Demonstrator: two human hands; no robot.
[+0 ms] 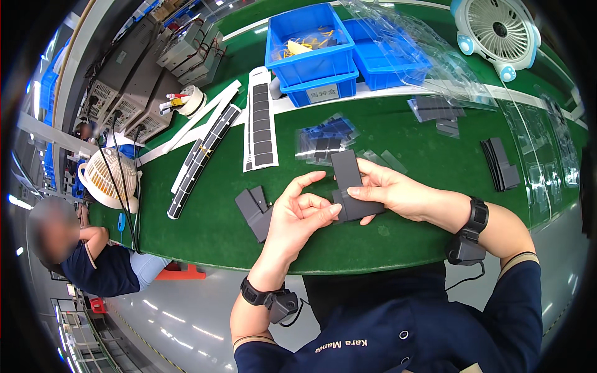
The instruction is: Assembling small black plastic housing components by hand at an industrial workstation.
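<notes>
While both wrists carry black wristbands, the left hand [297, 214] sits at centre with fingers curled, its fingertips pinching the lower left edge of a dark grey flat panel [349, 185]. Right hand [388, 189] comes in from 3 o'clock, thumb and fingers clamped on the same panel, which stands roughly upright above the green table [211, 230]. Small stack of dark grey pieces [255, 211] lies on the table at 9 o'clock of the left hand, just beside it. Past the hands at 12 o'clock, clear bags of dark parts [323, 138]. At 11 o'clock, a white strip of dark squares [261, 118] and a second, curved strip [202, 158]. At 3 o'clock, well apart, a fanned stack of dark panels [500, 163]. Farther at 12 o'clock, blue bins [311, 46]; at 1 o'clock a white fan [497, 31]. Another person [81, 248] sits at 9 o'clock, next to a second fan [109, 180].
</notes>
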